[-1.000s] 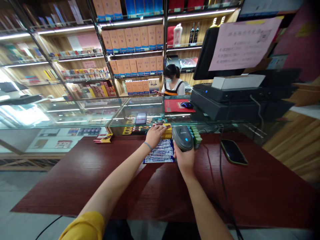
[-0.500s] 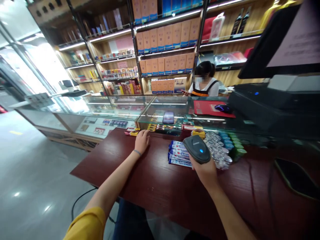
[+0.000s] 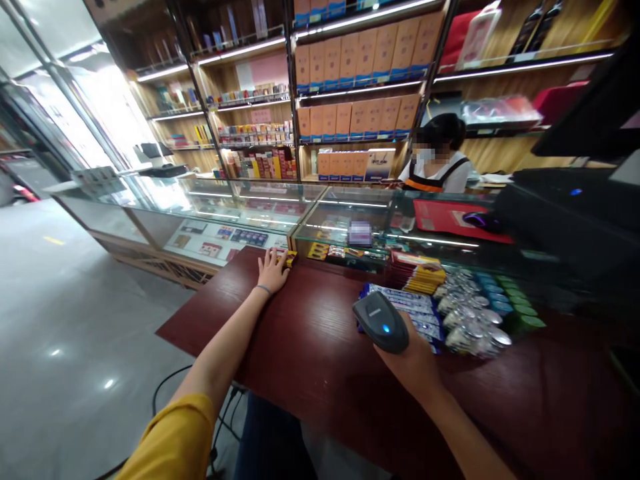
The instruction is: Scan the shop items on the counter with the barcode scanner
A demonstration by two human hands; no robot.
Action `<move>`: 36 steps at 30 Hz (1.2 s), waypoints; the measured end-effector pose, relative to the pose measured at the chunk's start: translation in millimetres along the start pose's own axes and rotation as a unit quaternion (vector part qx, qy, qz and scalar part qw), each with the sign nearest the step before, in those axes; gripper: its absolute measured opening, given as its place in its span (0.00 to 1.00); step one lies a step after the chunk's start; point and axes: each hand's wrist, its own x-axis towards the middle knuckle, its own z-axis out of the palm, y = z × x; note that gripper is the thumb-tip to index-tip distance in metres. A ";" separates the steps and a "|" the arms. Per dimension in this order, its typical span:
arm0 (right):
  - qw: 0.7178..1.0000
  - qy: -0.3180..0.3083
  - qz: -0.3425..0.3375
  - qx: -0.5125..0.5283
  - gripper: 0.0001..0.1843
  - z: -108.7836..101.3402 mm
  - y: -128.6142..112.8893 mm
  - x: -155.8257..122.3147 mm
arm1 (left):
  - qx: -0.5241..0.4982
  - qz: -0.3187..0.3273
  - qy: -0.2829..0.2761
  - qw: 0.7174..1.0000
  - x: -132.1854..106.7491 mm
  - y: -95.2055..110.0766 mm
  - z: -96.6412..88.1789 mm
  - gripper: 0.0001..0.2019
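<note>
You stand at a dark red wooden counter pushed against a glass display case, with shelves of boxed goods rising behind it. Across the case, a co-worker in a striped apron looks down, well apart from your hands. A black till unit and a red mat fill the far right, keeping your goods to the counter's near side.

Your right hand closes firmly around a black barcode scanner, a narrow, full grip that cups its body and leaves the blue light showing on top. That grip holds the scanner right at the blue-and-white packs, which lie overlapped on the counter and are partly hidden by it. Crowding them are a yellow-banded stack and a heap of foil-wrapped pieces, possibly sweets, though glare makes that uncertain.

Your left hand lies open and flat near the counter's far edge, its fingers beside a small yellow pack.
</note>
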 end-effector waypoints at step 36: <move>0.988 0.007 -0.038 -0.150 0.24 -12.9 3.6 -2.0 | -0.864 -0.277 -0.007 0.419 -71.2 167.7 -24.4 0.14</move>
